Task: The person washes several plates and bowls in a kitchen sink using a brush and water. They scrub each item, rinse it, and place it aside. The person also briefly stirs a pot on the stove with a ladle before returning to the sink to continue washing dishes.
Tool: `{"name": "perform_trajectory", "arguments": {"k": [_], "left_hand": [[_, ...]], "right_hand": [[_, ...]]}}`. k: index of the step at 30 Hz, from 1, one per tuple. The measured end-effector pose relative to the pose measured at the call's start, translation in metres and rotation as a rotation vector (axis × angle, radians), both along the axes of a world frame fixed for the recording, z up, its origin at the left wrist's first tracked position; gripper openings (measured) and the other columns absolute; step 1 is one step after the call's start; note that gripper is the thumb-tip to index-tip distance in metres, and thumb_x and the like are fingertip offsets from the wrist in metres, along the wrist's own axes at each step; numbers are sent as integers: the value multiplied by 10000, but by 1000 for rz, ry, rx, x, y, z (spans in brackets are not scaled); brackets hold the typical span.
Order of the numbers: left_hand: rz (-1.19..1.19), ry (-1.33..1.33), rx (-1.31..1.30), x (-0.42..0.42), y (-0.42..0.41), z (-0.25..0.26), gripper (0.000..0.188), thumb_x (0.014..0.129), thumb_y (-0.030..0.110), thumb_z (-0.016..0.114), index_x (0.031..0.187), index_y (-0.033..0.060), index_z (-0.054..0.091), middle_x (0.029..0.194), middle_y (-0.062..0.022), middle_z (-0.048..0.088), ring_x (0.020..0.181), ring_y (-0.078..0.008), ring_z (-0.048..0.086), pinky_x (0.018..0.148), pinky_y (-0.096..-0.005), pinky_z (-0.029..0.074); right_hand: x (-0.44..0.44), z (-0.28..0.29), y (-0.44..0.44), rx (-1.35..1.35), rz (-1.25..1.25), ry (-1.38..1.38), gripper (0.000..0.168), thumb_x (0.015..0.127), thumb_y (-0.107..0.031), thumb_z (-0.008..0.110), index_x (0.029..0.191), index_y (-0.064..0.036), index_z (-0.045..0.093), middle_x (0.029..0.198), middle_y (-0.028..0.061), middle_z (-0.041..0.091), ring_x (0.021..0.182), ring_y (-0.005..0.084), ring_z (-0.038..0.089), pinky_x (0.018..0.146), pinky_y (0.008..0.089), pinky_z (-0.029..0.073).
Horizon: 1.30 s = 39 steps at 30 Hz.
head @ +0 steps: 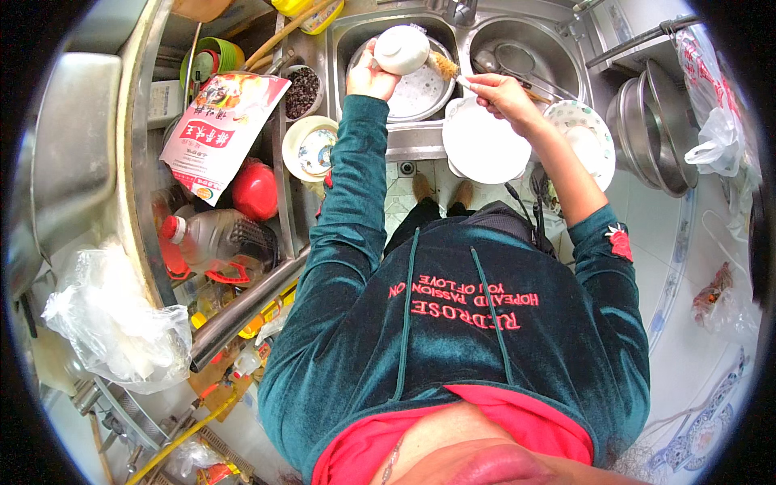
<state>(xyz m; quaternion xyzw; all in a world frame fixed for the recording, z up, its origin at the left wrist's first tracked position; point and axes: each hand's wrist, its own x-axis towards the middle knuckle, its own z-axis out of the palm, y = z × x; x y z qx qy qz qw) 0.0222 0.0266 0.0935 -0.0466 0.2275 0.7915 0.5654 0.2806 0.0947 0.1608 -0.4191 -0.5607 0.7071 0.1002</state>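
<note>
Over the left basin of a steel double sink (418, 134), my left hand (371, 77) holds a white bowl (401, 51), its base turned up. A round metal pan (418, 97) lies in the basin below. My right hand (503, 97) grips the pale handle of a brush with tan bristles (444, 65), which are just right of the bowl; whether they touch it is unclear. White plates (487, 142) rest at the sink's front edge beneath my right hand. Right of them is a patterned dish (600, 130) with a white bowl in it.
The right basin (526, 36) holds a strainer and utensils. Left of the sink stand a patterned bowl (309, 148), a container of dark granules (302, 92), a printed packet (224, 130), a red object (255, 189) and a plastic jug (221, 236). Steel basins (652, 127) hang at right.
</note>
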Motion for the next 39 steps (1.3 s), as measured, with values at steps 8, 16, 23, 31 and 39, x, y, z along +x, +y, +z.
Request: {"name": "perform_trajectory", "arguments": {"k": [8, 16, 23, 31, 39], "left_hand": [[-294, 303, -153, 12, 14, 8, 722, 755, 633, 564, 1273, 148, 433, 1282, -107, 490, 1214, -354, 408, 967, -668, 271], [-194, 29, 28, 22, -7, 17, 588, 753, 447, 696, 1227, 166, 490, 1289, -119, 483, 1210, -367, 419, 985, -664, 285], [-210, 155, 159, 17, -21, 21, 1023, 480, 671, 711, 1293, 116, 433, 1304, -111, 467, 1229, -357, 402, 1008, -670, 270], [-245, 236, 215, 15, -31, 12, 1066, 473, 704, 688, 1322, 121, 414, 1332, -112, 446, 1240, -340, 397, 1021, -657, 265], [-406, 457, 92, 29, -14, -9, 797, 638, 550, 725, 1177, 2, 512, 1110, -138, 603, 1065, -287, 568, 946, -475, 447]], "right_hand": [[-8, -1, -9, 461, 15, -113, 250, 878, -187, 580, 1091, -78, 652, 616, -43, 518, 529, 33, 435, 479, 199, 362], [-1, 57, -6, 1082, 136, -475, 188, 843, -255, 596, 1008, -216, 677, 886, 102, 665, 827, 272, 642, 686, 379, 501], [22, 50, 10, 398, -50, -40, 256, 878, -164, 588, 1118, -92, 639, 683, -31, 567, 561, 9, 441, 482, 176, 345], [37, 49, -19, 209, -66, 3, 256, 877, -171, 588, 1120, -109, 641, 643, -66, 499, 544, 2, 402, 459, 154, 296], [43, -26, -20, 1079, 215, -156, 270, 860, -166, 581, 1121, -192, 641, 746, 35, 640, 624, 104, 583, 529, 265, 446]]}}
